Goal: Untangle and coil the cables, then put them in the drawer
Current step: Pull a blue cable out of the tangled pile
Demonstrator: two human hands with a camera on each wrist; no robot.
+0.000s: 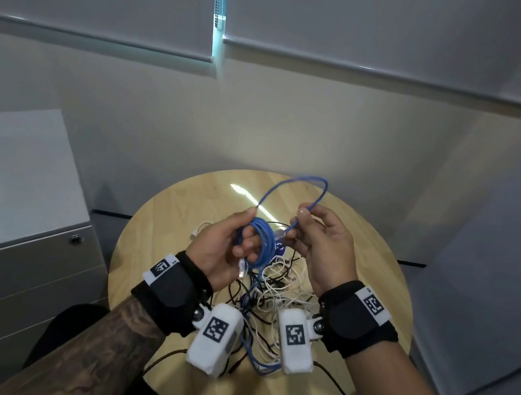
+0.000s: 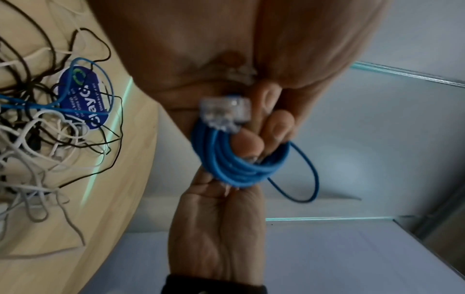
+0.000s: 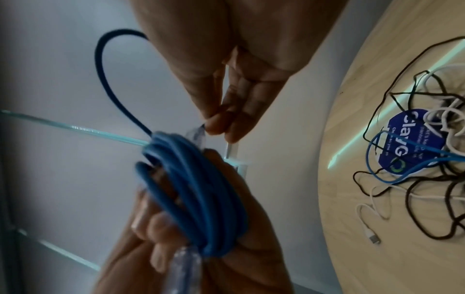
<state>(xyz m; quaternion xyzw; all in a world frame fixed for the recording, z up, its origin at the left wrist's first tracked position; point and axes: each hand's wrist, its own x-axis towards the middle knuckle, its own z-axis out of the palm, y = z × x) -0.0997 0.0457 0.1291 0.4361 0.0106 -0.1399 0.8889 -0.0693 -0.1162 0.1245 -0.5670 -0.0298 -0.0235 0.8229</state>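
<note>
My left hand (image 1: 242,244) grips a blue network cable (image 1: 261,242) wound into a small coil, held above the round wooden table (image 1: 362,285). One clear plug (image 1: 242,269) hangs below that hand. My right hand (image 1: 297,230) pinches the cable's other clear plug (image 3: 197,134) right beside the coil. A loose loop (image 1: 310,185) arches up between the hands. In the left wrist view my left fingers (image 2: 251,143) curl through the coil (image 2: 234,167). The right wrist view shows the coil (image 3: 196,189) around the left hand (image 3: 161,234), with my right fingertips (image 3: 219,125) above it.
A tangle of white, black and thin blue cables (image 1: 277,294) lies on the table under my hands, over a blue sticker (image 3: 415,139). A grey drawer cabinet (image 1: 4,221) with a lock (image 1: 76,239) stands to the left, drawers closed. Walls stand behind and to the right.
</note>
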